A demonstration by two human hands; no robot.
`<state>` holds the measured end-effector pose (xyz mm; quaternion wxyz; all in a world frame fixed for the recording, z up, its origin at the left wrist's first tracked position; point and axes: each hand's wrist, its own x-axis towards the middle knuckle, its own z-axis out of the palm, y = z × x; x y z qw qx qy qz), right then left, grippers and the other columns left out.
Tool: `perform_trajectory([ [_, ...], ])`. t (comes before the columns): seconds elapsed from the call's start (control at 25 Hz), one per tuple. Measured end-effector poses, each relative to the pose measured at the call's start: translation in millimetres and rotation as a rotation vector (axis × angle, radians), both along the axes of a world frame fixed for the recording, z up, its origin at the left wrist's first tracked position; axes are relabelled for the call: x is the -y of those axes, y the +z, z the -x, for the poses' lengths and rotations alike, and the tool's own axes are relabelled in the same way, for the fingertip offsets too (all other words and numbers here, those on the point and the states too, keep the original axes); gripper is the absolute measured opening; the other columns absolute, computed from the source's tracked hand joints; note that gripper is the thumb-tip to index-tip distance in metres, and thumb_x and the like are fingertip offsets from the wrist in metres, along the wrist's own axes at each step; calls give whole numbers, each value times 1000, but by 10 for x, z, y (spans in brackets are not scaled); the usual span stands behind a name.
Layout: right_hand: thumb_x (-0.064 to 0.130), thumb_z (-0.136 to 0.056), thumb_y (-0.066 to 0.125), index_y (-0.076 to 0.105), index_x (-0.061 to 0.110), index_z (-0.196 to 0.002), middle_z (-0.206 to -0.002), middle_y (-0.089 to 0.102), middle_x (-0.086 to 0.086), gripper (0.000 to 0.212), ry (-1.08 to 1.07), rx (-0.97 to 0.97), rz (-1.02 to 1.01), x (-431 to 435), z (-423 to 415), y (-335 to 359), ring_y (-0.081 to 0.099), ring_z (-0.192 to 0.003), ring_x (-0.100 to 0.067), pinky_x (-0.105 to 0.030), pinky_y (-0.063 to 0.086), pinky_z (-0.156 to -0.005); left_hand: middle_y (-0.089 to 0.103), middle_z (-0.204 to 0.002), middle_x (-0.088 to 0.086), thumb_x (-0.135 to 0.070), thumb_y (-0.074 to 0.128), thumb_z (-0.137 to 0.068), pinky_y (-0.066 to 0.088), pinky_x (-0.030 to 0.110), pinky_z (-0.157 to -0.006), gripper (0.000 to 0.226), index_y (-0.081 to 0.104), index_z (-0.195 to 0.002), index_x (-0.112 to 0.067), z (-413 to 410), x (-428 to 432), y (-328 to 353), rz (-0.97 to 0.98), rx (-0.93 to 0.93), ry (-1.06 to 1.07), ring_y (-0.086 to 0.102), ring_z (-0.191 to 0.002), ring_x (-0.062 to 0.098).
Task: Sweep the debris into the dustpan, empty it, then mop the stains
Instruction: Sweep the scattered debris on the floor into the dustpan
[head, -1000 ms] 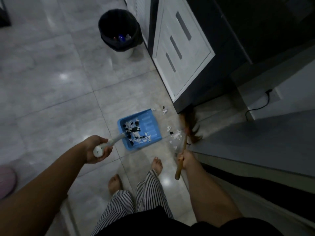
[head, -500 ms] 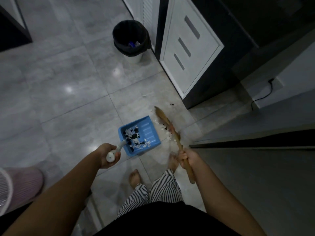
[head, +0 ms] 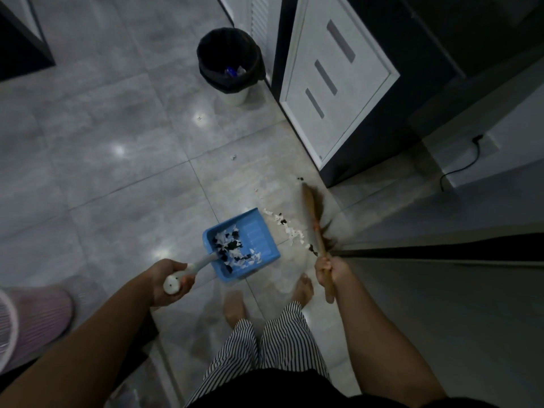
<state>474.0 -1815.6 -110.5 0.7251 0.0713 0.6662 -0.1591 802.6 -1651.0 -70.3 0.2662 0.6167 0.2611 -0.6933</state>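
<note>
A blue dustpan (head: 259, 234) rests on the grey tiled floor, holding a heap of white and black scraps. My left hand (head: 167, 279) grips its white handle. My right hand (head: 329, 267) is closed around the wooden handle of a small broom (head: 312, 210), whose dark bristles touch the floor just right of the pan. A line of white and black debris (head: 287, 229) lies between the broom and the dustpan's open edge. A few more scraps (head: 300, 179) lie farther back near the cabinet corner.
A bin lined with a black bag (head: 228, 58) stands at the back beside a white cabinet (head: 338, 83). A dark ledge (head: 441, 251) runs along the right. My bare feet (head: 303, 290) stand just behind the pan. A pink basket (head: 35, 313) sits at the left edge.
The broom has swung back to the right of the debris, bristles now down near the ledge. The dustpan stays in place with the same load.
</note>
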Motion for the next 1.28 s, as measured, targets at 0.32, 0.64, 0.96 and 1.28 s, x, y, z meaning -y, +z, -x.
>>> perform_trajectory([
  [0.32,12,-101,30,40,11,-75,-50,37,-1,29,331,-191,113,105,-692,406,24,-20,-5,-6,18,-27,50,-58,13,-19,36,-101,44,15,-31,28,39,-119,2,-102,-19,84,11,-8,160,48,-27,15],
  [0.64,5,-97,24,32,11,-65,-56,31,-2,34,656,-227,259,1072,-2152,45,24,-24,-8,-13,17,-31,54,-47,13,-24,37,-100,44,19,-28,27,46,-97,2,-438,-446,-44,-38,-62,341,50,-26,15],
  [0.96,13,-101,34,48,5,-75,-68,46,-10,30,1025,-324,260,959,-1748,-297,45,-41,-17,-14,33,-33,52,-46,13,-22,38,-100,45,18,-29,25,44,-95,2,-493,-436,-52,-60,-63,355,49,-25,15],
  [1.28,11,-100,46,61,0,-108,-108,62,-18,21,1068,-622,191,627,-182,49,66,-87,-24,-25,51,-75,50,-57,15,-19,38,-100,45,20,-29,30,37,-121,2,-324,-218,9,-50,-12,249,49,-26,17],
])
